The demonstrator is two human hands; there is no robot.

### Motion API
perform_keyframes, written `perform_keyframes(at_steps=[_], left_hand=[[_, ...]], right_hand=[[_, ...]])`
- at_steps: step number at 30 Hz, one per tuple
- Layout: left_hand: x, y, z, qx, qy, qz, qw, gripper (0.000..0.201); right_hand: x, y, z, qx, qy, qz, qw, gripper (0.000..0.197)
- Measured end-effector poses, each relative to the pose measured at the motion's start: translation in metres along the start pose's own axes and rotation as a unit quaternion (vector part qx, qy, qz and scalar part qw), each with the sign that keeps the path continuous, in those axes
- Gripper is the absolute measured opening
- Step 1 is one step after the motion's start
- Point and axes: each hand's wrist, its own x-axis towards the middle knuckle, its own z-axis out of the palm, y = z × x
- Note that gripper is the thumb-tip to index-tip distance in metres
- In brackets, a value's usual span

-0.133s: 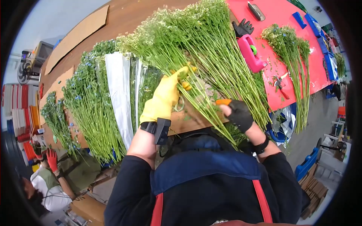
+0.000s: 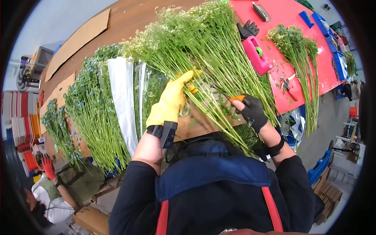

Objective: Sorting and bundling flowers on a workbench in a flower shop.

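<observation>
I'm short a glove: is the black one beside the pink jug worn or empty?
Empty: the black glove lies beside the pink jug, fingers spread, and no wrist or arm leads out of it.

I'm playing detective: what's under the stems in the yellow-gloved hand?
Beneath and beside the held stems, brown table and scattered leaves show. What the flower heads and the left hand cover is hidden.

No lettering, label, number or sign can be read.
</observation>
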Motion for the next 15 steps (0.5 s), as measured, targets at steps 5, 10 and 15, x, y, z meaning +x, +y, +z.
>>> perform_keyframes(at_steps=[5, 10, 15], left_hand=[[0.006, -0.013, -0.004, 0.059, 0.089, -0.016, 0.994, 0.029], [-0.005, -0.008, -0.01, 0.136, 0.162, -0.017, 0.977, 0.032], [-0.018, 0.0, -0.002, 0.121, 0.162, 0.003, 0.979, 0.034]], right_hand=[[0.017, 0.032, 0.017, 0.176, -0.016, 0.147, 0.973, 0.024], [0.061, 0.048, 0.024, -0.117, 0.081, -0.025, 0.989, 0.026], [0.106, 0.072, 0.043, -0.254, 0.068, -0.098, 0.96, 0.038]])
